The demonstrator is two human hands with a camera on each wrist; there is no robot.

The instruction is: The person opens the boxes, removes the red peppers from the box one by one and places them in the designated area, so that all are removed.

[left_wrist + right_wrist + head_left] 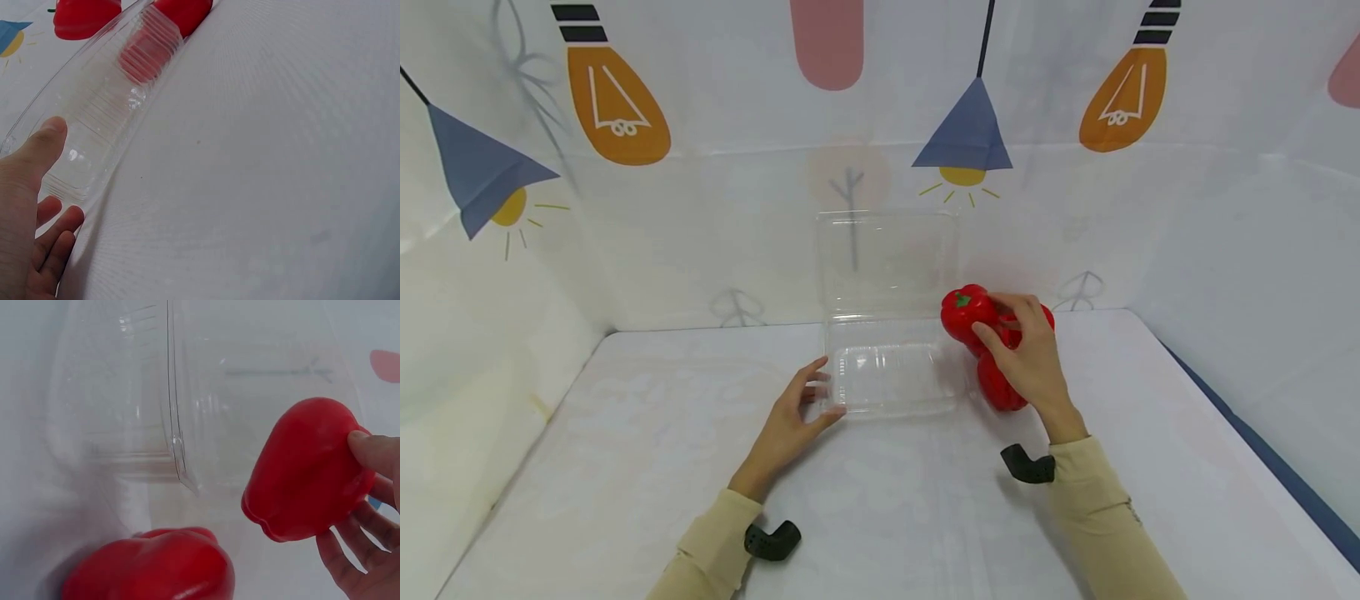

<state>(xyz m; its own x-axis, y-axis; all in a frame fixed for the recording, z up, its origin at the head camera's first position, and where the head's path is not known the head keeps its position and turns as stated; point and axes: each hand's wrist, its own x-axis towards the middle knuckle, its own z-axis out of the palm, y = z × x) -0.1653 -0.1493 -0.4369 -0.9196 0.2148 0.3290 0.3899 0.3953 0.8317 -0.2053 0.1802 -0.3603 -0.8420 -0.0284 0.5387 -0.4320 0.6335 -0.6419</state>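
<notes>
A red bell pepper point(962, 321) with a green stem is held up in my right hand point(1033, 358), thumb and fingers around its side, near the right edge of a clear plastic clamshell box point(891, 379). In the right wrist view this pepper point(300, 475) is raised beside the box. Below the hand, a second red pepper point(998, 385) lies on the table; more red point(1048, 317) shows behind the hand, mostly hidden. My left hand point(790, 429) is at the box's left side, its fingers spread and loosely bent, the thumb by the near corner.
The box's clear lid point(891, 262) stands up at the back against the patterned cloth wall point(760, 225). A white cloth covers the table point(647, 467). Black curved pieces point(772, 541) sit at both wrists.
</notes>
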